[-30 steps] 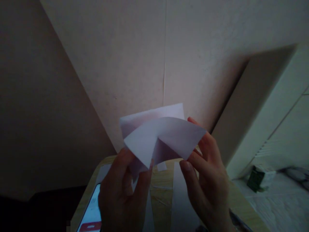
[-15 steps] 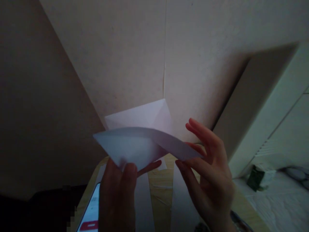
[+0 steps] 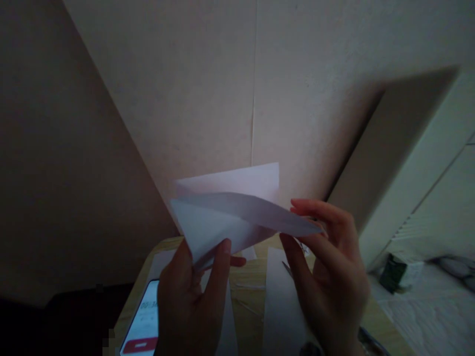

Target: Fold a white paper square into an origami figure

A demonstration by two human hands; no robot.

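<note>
A folded sheet of white paper [image 3: 218,217] is held up above the table between both hands, its layers spread apart and its near flap curving to a point at the right. My left hand [image 3: 196,291] grips the lower left corner, thumb on the near face and fingers behind. With thumb and fingertips, my right hand [image 3: 330,267] pinches the right end of the near flap. The back layer rises behind it with a straight top edge.
On the wooden table [image 3: 248,291] lie white paper strips [image 3: 278,296] and a lit phone [image 3: 143,316] showing a timer. A thin dark pointed object [image 3: 287,268] lies by my right thumb. A wall [image 3: 208,99] stands close behind; a small box [image 3: 399,272] sits at the right.
The paper has shifted slightly right and turned, its back layer now reaching farther right. My left hand has moved right with its thumb higher; my right hand's raised fingers have come down toward the flap.
</note>
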